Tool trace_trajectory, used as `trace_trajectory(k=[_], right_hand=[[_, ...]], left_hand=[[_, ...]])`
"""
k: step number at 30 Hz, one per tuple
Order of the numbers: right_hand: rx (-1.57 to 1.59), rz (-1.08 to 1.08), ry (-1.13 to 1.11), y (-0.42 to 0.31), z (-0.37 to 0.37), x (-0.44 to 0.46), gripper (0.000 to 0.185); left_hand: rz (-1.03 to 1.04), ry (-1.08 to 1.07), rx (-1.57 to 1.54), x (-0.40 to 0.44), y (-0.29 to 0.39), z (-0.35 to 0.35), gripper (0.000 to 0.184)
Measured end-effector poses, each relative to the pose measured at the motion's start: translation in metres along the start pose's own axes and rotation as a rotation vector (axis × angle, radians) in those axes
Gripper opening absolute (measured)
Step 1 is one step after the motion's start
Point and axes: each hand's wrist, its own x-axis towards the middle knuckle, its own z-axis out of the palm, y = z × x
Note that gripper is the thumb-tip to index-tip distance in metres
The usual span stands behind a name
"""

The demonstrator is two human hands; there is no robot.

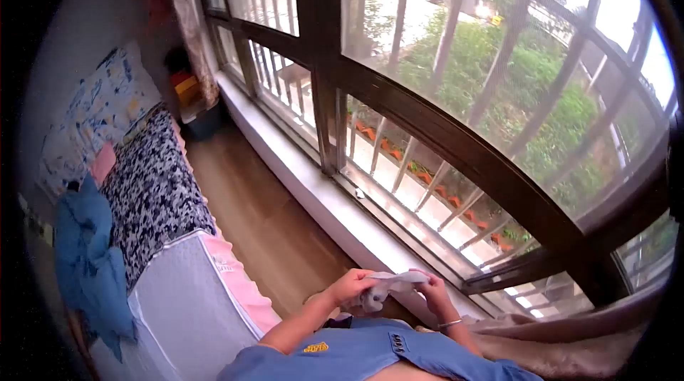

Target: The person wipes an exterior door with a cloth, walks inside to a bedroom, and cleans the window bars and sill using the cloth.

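Bright window (442, 119), dark warped edges

Barred windows (442, 131) light a brown floor (249, 196); the dim wall (75, 42) seems grey.

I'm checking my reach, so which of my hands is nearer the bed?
Left. The left hand holds the cloth on the bed side; the right hand holds its other end, nearer the window.

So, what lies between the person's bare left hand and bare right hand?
A crumpled, pale grey cloth bridges the gap, held by the bare left hand and the bare right hand, as the head view shows.
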Motion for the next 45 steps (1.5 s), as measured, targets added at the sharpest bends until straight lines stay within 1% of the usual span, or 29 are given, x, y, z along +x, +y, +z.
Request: trace_trajectory(k=[1, 2, 3, 5, 6, 7, 9, 10, 11, 12, 14, 16, 18, 19, 20, 21, 23, 24, 25, 27, 28, 31, 32, 35, 37, 39, 40, 43, 45], right_hand=[[0.150, -0.003, 0.011, -0.023, 0.008, -0.002, 0.021], [0.233, -0.015, 0.052, -0.022, 0.005, 0.007, 0.014], [0.185, 0.035, 0.032, -0.029, -0.002, 0.010, 0.009], [0.167, 0.117, -0.045, -0.038, -0.007, 0.022, 0.019], [0.183, 0.135, -0.041, -0.044, 0.001, 0.026, 0.018], [0.126, 0.177, -0.062, -0.052, 0.006, 0.026, 0.008], [0.025, 0.284, -0.145, -0.062, 0.013, 0.027, 0.011], [-0.108, 0.370, -0.222, -0.041, -0.007, 0.039, 0.015], [-0.095, 0.460, -0.207, -0.047, 0.001, 0.036, 0.017], [-0.097, 0.497, -0.207, -0.045, 0.001, 0.036, 0.017], [-0.110, 0.554, -0.223, -0.034, 0.001, 0.037, 0.017], [-0.060, 0.522, -0.191, -0.022, -0.002, 0.042, 0.031], [-0.074, 0.525, -0.222, -0.026, 0.000, 0.048, 0.036], [-0.098, 0.524, -0.198, -0.028, 0.004, 0.051, 0.036], [-0.063, 0.518, -0.196, -0.041, 0.018, 0.050, 0.035], [-0.062, 0.503, -0.223, -0.028, 0.013, 0.059, 0.036], [-0.252, 0.524, -0.306, -0.037, 0.022, 0.063, 0.048], [-0.122, 0.452, -0.296, -0.030, 0.032, 0.064, 0.057], [-0.137, 0.465, -0.314, -0.031, 0.037, 0.066, 0.057], [-0.355, 0.446, -0.401, -0.036, 0.048, 0.067, 0.062], [-0.290, 0.425, -0.398, -0.036, 0.059, 0.065, 0.064], [-0.438, 0.386, -0.554, -0.037, 0.074, 0.068, 0.045], [-0.538, 0.435, -0.687, -0.038, 0.074, 0.073, 0.036], [-0.591, 0.419, -0.901, -0.032, 0.092, 0.070, 0.042], [-0.631, 0.406, -0.904, -0.018, 0.101, 0.078, 0.042], [-1.115, 0.138, -0.934, -0.002, 0.113, 0.093, 0.036], [-1.194, 0.087, -0.871, 0.005, 0.123, 0.100, 0.028], [-1.282, -0.050, -0.809, 0.015, 0.159, 0.122, 0.023], [-1.328, -0.064, -0.824, 0.015, 0.191, 0.139, 0.020]], left_hand=[[0.048, 0.037, -0.105, 0.001, 0.003, -0.001, 0.026], [0.003, 0.084, -0.198, -0.001, 0.014, 0.004, 0.029], [0.014, 0.092, -0.206, -0.002, 0.018, 0.005, 0.029], [0.043, 0.126, -0.413, 0.001, 0.023, 0.006, 0.028], [0.030, 0.147, -0.435, 0.001, 0.023, 0.004, 0.030], [0.044, 0.161, -0.438, 0.004, 0.021, 0.001, 0.030], [0.108, 0.154, -0.636, 0.008, 0.013, -0.004, 0.028], [0.120, 0.170, -0.646, 0.009, 0.010, -0.008, 0.028], [0.141, 0.102, -0.748, 0.008, 0.010, -0.011, 0.027], [0.164, 0.034, -0.852, 0.007, 0.009, -0.013, 0.026], [0.142, 0.093, -0.920, 0.002, 0.002, -0.019, 0.026], [0.114, 0.147, -0.985, -0.007, -0.003, -0.020, 0.026], [0.217, 0.205, -0.822, -0.018, -0.008, -0.017, 0.033], [0.266, 0.236, -0.739, -0.024, -0.012, -0.015, 0.043], [0.199, 0.243, -0.672, -0.025, -0.021, -0.020, 0.059], [0.204, 0.264, -0.686, -0.030, -0.031, -0.022, 0.059], [0.308, 0.367, -0.468, -0.042, -0.047, -0.020, 0.063], [0.268, 0.374, -0.542, -0.045, -0.052, -0.022, 0.066], [0.278, 0.393, -0.557, -0.049, -0.055, -0.023, 0.066], [0.284, 0.453, -0.567, -0.058, -0.056, -0.023, 0.066], [0.331, 0.513, -0.587, -0.060, -0.058, -0.024, 0.059], [0.313, 0.520, -0.633, -0.064, -0.071, -0.043, 0.049], [0.257, 0.585, -0.628, -0.068, -0.062, -0.043, 0.038], [0.224, 0.507, -0.681, -0.061, -0.069, -0.062, 0.034], [0.161, 0.511, -0.666, -0.057, -0.069, -0.079, 0.029], [0.052, 0.527, -0.632, -0.051, -0.073, -0.098, 0.025], [0.032, 0.600, -0.530, -0.055, -0.066, -0.104, 0.023], [-0.048, 0.633, -0.348, -0.061, -0.077, -0.148, 0.024], [-0.048, 0.640, -0.329, -0.069, -0.087, -0.181, 0.024]])
